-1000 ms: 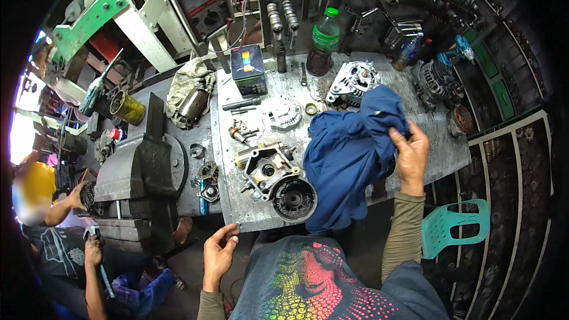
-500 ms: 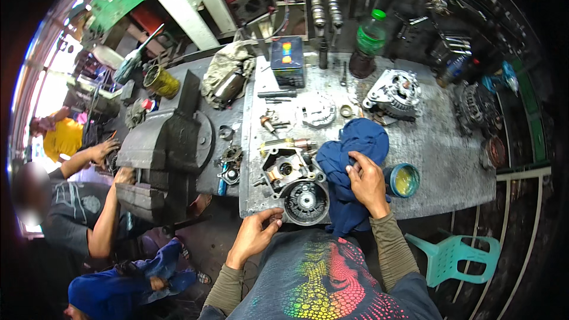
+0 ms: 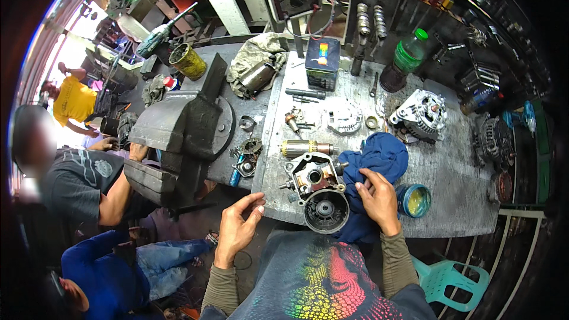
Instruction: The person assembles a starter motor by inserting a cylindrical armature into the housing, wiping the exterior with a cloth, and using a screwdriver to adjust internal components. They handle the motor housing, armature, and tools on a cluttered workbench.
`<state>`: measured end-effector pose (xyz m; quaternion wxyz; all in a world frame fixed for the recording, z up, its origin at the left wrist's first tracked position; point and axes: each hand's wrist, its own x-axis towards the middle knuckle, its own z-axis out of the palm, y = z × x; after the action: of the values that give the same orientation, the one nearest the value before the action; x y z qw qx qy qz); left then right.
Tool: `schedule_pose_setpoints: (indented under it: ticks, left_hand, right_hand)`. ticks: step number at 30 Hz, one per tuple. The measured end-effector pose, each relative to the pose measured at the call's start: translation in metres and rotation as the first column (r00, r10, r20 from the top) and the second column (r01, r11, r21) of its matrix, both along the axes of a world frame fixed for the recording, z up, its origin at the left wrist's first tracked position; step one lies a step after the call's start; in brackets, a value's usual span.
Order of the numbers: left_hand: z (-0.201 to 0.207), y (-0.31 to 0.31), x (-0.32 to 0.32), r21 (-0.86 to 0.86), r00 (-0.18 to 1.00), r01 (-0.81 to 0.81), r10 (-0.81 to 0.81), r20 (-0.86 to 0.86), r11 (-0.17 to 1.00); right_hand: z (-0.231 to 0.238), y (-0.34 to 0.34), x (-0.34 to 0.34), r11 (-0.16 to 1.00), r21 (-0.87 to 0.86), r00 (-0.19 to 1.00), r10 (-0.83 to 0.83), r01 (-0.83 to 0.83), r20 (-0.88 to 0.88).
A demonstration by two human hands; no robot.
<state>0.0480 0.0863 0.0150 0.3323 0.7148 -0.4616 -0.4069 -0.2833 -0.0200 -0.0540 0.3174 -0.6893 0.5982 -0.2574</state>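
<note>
A metal starter housing (image 3: 313,173) with a round, dark-lined opening (image 3: 325,208) sits at the bench's front edge, before me. Just left of it my left hand (image 3: 237,228) hovers past the edge, fingers apart, holding nothing. On the housing's other side lies a crumpled blue cloth (image 3: 379,153). My right hand (image 3: 379,200) is over that cloth with its fingers loosely bent and spread, gripping nothing that I can see. Close to its wrist stands an open tub of yellowish grease (image 3: 415,200). Behind the housing lies an armature (image 3: 305,148) with a copper-coloured end.
A large bench vise (image 3: 172,127) stands left, with a co-worker's hands (image 3: 137,152) at it. Farther back are an alternator (image 3: 419,115), a dark battery (image 3: 323,62) and a green-capped bottle (image 3: 406,59). A teal plastic stool (image 3: 453,284) is at the lower right.
My left hand has drawn away from the housing to the left and its fingers have spread. The view has shifted, and the round opening looks darker inside. My right hand stays by the cloth.
</note>
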Motion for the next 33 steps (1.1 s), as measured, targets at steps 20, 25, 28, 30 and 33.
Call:
schedule_pose_setpoints:
  ticks: [20,25,28,30,33]
  left_hand:
    - [0.026,-0.026,-0.009,-0.315,0.967,-0.251,0.254,-0.033,0.915]
    - [0.023,-0.025,-0.01,-0.302,0.973,-0.226,0.226,-0.035,0.926]
    - [0.025,-0.023,-0.01,-0.318,0.974,-0.197,0.222,0.043,0.927]
    - [0.025,-0.024,-0.01,-0.325,0.976,-0.191,0.215,0.041,0.926]
    - [0.025,-0.023,-0.011,-0.326,0.977,-0.182,0.209,0.049,0.928]
  right_hand:
    - [0.037,-0.004,-0.014,0.997,0.061,0.997,-0.043,0.04,0.064]
    - [0.037,-0.002,-0.015,0.998,0.038,0.997,-0.061,0.059,0.051]
    - [0.035,0.0,-0.015,0.998,0.003,0.996,-0.061,0.06,0.07]
    - [0.032,0.002,-0.016,0.997,0.026,0.994,-0.08,0.078,0.079]
    - [0.029,0.005,-0.022,0.996,0.031,0.994,-0.08,0.078,0.074]
